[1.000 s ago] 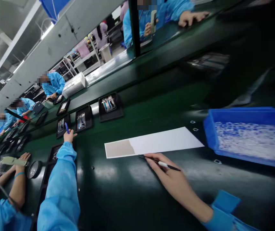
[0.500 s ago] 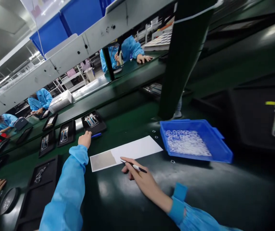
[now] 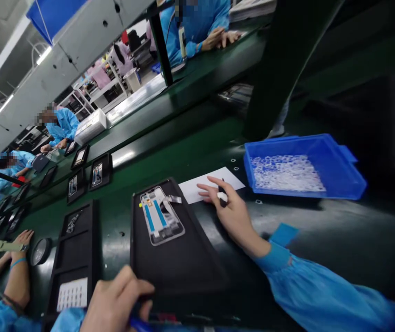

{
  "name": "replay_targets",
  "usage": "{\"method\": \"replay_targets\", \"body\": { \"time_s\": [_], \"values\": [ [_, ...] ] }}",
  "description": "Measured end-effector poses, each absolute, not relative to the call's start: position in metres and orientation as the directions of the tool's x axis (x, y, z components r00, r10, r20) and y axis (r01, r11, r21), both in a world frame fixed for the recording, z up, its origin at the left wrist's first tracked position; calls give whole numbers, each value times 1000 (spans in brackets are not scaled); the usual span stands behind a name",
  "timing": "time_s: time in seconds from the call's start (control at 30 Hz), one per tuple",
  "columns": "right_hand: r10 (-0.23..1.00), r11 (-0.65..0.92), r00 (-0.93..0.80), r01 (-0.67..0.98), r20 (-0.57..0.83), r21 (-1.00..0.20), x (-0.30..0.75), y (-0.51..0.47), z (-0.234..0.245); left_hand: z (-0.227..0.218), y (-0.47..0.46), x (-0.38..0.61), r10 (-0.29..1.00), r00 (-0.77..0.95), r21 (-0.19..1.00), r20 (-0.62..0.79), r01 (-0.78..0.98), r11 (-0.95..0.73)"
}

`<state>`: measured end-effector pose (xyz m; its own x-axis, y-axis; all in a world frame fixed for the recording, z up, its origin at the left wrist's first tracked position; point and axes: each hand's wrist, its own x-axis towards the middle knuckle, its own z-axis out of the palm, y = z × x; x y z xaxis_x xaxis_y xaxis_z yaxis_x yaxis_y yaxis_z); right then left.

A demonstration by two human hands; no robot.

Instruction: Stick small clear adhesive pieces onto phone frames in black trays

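Observation:
My left hand (image 3: pixel 117 299) is at the bottom, fingers curled around a blue pen-like tool (image 3: pixel 140 324), partly cut off by the frame edge. Just beyond it lies a black tray (image 3: pixel 180 272) holding a phone housing (image 3: pixel 163 219) with two blue strips and a loose flex tab. My right hand (image 3: pixel 235 212) hovers over a white sheet (image 3: pixel 197 189), index finger stretched out. A slim black-and-white tool (image 3: pixel 223 197) sits in its grip; its tip is hidden. To the right, a blue bin (image 3: pixel 308 191) contains many small white rings.
A compartment tray (image 3: pixel 93 258) with small parts and a dotted white card (image 3: pixel 73 294) stands on the left. Beside it is a round dish (image 3: pixel 41 251), near a co-worker's hands (image 3: pixel 20 242). Phone trays (image 3: pixel 100 171) line the bench behind. A dark post (image 3: pixel 277 69) rises beyond the bin.
My left hand has come back toward me from the far side, and the black tray with the phone housing now lies close, partly over the white sheet. My right hand stays above the sheet.

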<state>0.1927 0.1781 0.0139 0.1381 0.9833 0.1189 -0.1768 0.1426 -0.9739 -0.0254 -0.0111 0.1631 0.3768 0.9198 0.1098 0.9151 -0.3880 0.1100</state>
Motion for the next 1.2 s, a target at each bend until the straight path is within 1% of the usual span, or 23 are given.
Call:
{"method": "replay_targets", "body": {
  "time_s": [0.07, 0.1, 0.17, 0.2, 0.27, 0.3, 0.33, 0.37, 0.4, 0.43, 0.47, 0.53, 0.6, 0.73, 0.93, 1.1, 1.17, 1.2],
  "values": [
    [979, 168, 131, -101, 154, -981, 192, 175, 12, 146, -30, -15, 894, 428, 140, 134, 885, -445],
    [981, 170, 106, -52, 164, -984, 191, 173, 12, 137, -35, -9, 888, 446, 155, 113, 874, -460],
    [987, 157, 24, 50, 158, -986, 189, 167, 10, 120, -38, 1, 881, 473, 220, 19, 858, -465],
    [988, 153, -25, 96, 152, -983, 188, 164, 9, 113, -36, 3, 879, 475, 281, -33, 849, -448],
    [981, 176, -118, 173, 157, -969, 187, 160, 8, 104, -28, -2, 901, 426, 433, -87, 830, -350],
    [973, 202, -153, 204, 172, -958, 186, 158, 7, 100, -23, -10, 932, 356, 494, -72, 824, -277],
    [965, 229, -181, 233, 189, -945, 185, 157, 6, 96, -16, -21, 966, 255, 526, -34, 827, -199],
    [957, 255, -204, 263, 205, -931, 184, 157, 4, 91, -9, -35, 992, 123, 523, 26, 844, -118],
    [950, 279, -220, 290, 220, -915, 183, 157, 3, 86, -1, -50, 994, -19, 487, 104, 873, -34],
    [944, 301, -232, 315, 234, -900, 182, 158, 2, 79, 6, -65, 970, -146, 429, 194, 902, 50],
    [939, 320, -241, 337, 248, -886, 181, 159, 1, 72, 13, -80, 933, -241, 373, 269, 919, 130],
    [929, 351, -248, 369, 273, -861, 179, 163, -1, 56, 26, -103, 879, -329, 295, 344, 927, 232],
    [923, 373, -253, 388, 291, -843, 177, 168, -2, 42, 34, -116, 866, -349, 259, 359, 928, 267],
    [912, 396, -281, 409, 300, -822, 173, 174, 0, 29, 38, -123, 871, -353, 244, 341, 928, 281],
    [910, 390, -297, 385, 288, -836, 172, 176, 4, 29, 38, -125, 893, -347, 244, 286, 928, 282],
    [913, 386, -295, 395, 283, -833, 174, 173, 4, 29, 41, -123, 901, -343, 200, 264, 934, 297],
    [913, 385, -296, 398, 281, -833, 174, 173, 4, 29, 42, -123, 901, -346, 216, 263, 931, 295],
    [913, 385, -299, 397, 280, -833, 174, 173, 4, 30, 43, -123, 899, -354, 247, 257, 924, 293]
  ]
}}
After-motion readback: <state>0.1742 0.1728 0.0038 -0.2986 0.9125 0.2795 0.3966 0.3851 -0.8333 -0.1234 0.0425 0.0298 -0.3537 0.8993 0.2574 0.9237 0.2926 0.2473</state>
